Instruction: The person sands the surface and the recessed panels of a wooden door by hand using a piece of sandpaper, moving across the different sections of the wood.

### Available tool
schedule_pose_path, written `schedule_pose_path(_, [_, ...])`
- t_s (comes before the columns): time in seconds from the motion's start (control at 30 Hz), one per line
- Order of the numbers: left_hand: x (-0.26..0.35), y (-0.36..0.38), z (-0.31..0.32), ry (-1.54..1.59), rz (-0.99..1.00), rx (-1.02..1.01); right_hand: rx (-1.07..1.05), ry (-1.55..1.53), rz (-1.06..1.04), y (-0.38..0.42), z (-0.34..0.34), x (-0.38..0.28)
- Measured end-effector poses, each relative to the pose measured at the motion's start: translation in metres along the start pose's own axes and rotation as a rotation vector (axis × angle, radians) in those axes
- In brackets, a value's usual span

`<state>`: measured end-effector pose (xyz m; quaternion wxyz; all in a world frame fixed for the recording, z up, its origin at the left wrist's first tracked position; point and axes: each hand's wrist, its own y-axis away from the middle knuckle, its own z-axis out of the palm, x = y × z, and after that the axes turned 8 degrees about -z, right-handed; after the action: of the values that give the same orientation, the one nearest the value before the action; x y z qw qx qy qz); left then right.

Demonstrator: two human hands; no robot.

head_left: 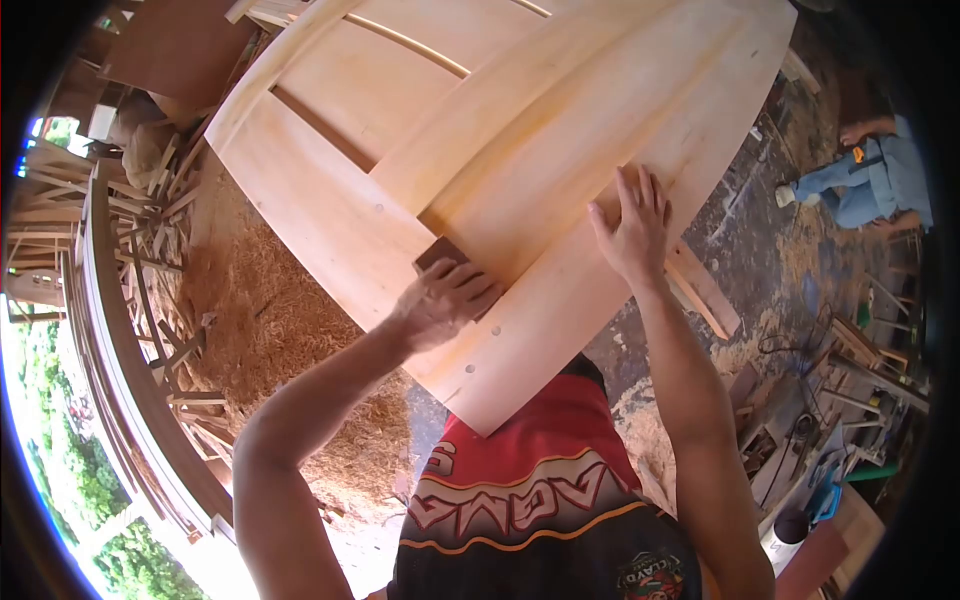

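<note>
Block held to pale wood

Left hand (pixel 447 300): fingers closed around a dark block (pixel 436 254), set against the near left part of a wooden panel (pixel 330 240). Right hand (pixel 635 235) lay open on it, fingers slightly spread. The hold seemed to call for steady, level pressure. Block's underside hidden; panel's far end cut off.

The single view looks from the wearer's head, forward and steeply down; the shirt (pixel 520 505) is closest, at the near edge; the wooden panel (pixel 350 255) runs from there to the far edge; the wide, dark-rimmed round field reaches another person (pixel 865 180) at right.
</note>
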<state>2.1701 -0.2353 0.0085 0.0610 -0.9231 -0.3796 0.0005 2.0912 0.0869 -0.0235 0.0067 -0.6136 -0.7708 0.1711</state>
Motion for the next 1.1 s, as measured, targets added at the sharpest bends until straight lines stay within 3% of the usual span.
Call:
schedule_pose_path(0.1, [-0.028,-0.006,-0.024,0.042,-0.095,-0.067,-0.005,0.005,-0.004,0.0,0.0,0.001])
schedule_pose_path(0.17, [-0.009,0.0,-0.005,-0.172,0.004,-0.105,-0.011,0.015,-0.002,0.001,0.0,0.001])
schedule_pose_path(0.23, [0.029,0.0,-0.014,-0.101,-0.026,-0.149,-0.007,0.019,0.001,-0.002,0.0,0.001])
schedule_pose_path(0.27, [0.014,0.005,-0.007,-0.085,0.025,-0.011,-0.005,0.013,-0.003,-0.002,0.0,0.0])
schedule_pose_path(0.3, [0.0,0.006,-0.006,-0.107,0.059,-0.009,-0.008,0.008,0.004,0.0,-0.001,0.0])
schedule_pose_path(0.37, [-0.028,0.004,-0.021,-0.164,-0.078,0.012,0.006,0.013,-0.015,0.0,0.001,-0.001])
schedule_pose_path(0.5, [0.024,-0.002,-0.011,-0.064,-0.001,-0.084,0.026,0.044,-0.036,-0.001,0.002,0.001])
schedule_pose_path(0.53, [0.013,0.003,-0.008,-0.086,0.009,0.06,0.032,0.038,-0.045,-0.003,0.003,0.0])
schedule_pose_path(0.67, [-0.038,0.002,-0.018,-0.101,-0.106,0.076,0.028,0.025,-0.051,0.003,0.004,0.002])
schedule_pose_path(0.77, [0.021,0.01,0.029,-0.111,-0.042,0.133,0.033,0.028,-0.047,-0.001,0.004,0.005])
schedule_pose_path(0.8, [0.029,0.006,0.012,-0.095,-0.105,0.079,0.029,0.027,-0.049,-0.001,0.005,0.004])
schedule_pose_path(0.9, [-0.033,0.023,0.008,-0.239,-0.112,0.178,0.041,0.012,-0.051,0.001,0.004,0.003])
schedule_pose_path(0.97, [-0.073,0.025,0.001,-0.051,-0.291,0.096,0.017,0.008,-0.045,0.007,0.003,0.002])
schedule_pose_path(1.03, [-0.029,0.024,0.033,-0.007,-0.406,0.098,0.02,0.009,-0.038,0.0,0.003,0.003])
schedule_pose_path(1.07, [0.005,0.022,0.04,-0.027,-0.271,0.072,0.013,0.008,-0.034,0.003,0.003,0.003])
schedule_pose_path(1.1, [0.037,0.009,0.011,0.026,-0.185,-0.138,0.011,0.009,-0.03,0.001,0.003,0.003])
